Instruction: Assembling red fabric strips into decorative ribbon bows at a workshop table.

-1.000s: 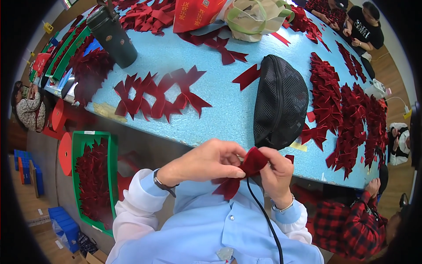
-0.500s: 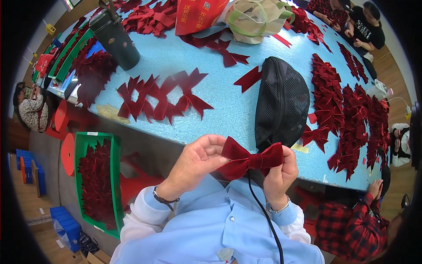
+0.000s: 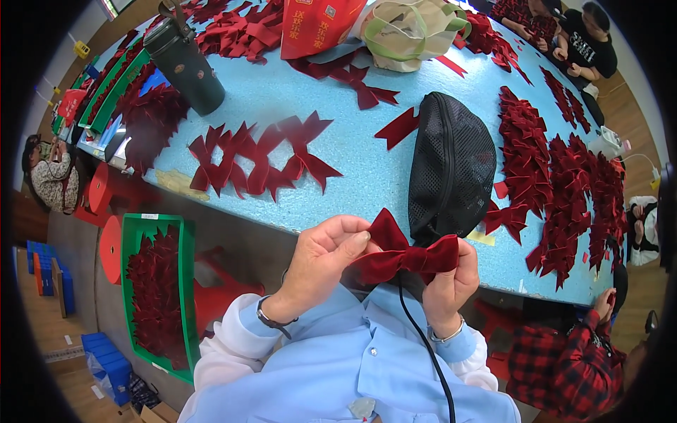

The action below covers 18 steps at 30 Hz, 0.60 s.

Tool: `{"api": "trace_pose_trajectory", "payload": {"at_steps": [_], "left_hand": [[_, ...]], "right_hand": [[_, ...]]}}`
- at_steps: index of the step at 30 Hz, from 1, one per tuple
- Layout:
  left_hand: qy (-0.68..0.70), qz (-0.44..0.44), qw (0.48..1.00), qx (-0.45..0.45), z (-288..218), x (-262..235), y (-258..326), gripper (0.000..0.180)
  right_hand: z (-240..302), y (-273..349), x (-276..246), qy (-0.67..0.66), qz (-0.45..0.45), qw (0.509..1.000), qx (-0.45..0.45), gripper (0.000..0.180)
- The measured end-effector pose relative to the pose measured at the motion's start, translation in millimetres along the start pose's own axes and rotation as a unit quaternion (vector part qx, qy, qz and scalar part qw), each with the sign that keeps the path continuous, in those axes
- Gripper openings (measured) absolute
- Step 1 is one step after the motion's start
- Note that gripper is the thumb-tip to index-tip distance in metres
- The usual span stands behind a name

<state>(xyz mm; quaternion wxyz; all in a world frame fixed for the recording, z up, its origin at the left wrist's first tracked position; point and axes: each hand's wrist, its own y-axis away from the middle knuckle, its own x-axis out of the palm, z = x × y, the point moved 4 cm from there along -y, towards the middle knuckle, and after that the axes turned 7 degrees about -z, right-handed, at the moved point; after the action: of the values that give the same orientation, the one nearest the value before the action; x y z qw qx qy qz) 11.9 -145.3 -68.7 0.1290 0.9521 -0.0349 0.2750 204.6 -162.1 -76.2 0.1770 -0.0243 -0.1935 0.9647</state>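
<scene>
Bow [image 3: 417,259], dark red and velvety, hangs in the air between two bare hands, just at the near edge of the light blue table [image 3: 275,81]. From where I stand, the left hand [image 3: 324,257] pinches its upper left part between thumb and fingers, while the right hand [image 3: 453,285] grips the opposite end, so both are occupied with the same piece. A black cord [image 3: 425,331] runs from below the bow down the person's pale blue shirt [image 3: 331,352]. Just beyond the hands, on the table by its near edge, lies a black mesh pouch [image 3: 451,166], with a strip of red ribbon [image 3: 399,128] close at its left side. Farther left, toward the left end of that edge, a row of red bows [image 3: 264,161] lies side by side, touching; behind it, nearer the left edge, a dark bottle [image 3: 185,70] leans in my sight. Dense heaps of red bows [image 3: 525,151] line the right edge. A red bag [image 3: 310,32] and a cream bag with green handles [image 3: 409,35] sit toward the far edge. Below the left end of the near edge, off the table, a green crate [image 3: 187,296] holds more red pieces.
</scene>
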Motion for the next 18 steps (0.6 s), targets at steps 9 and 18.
{"api": "trace_pose_trajectory", "payload": {"at_steps": [9, 18], "left_hand": [[-0.028, 0.021, 0.999, 0.032, -1, 6, -4, 0.031], [-0.066, 0.009, 0.996, 0.052, -8, 13, -6, 0.033]], "right_hand": [[-3, -5, -4, -0.026, -0.017, 0.999, 0.036, 0.017], [0, -6, -6, -0.041, -0.021, 0.999, 0.025, 0.018]]}}
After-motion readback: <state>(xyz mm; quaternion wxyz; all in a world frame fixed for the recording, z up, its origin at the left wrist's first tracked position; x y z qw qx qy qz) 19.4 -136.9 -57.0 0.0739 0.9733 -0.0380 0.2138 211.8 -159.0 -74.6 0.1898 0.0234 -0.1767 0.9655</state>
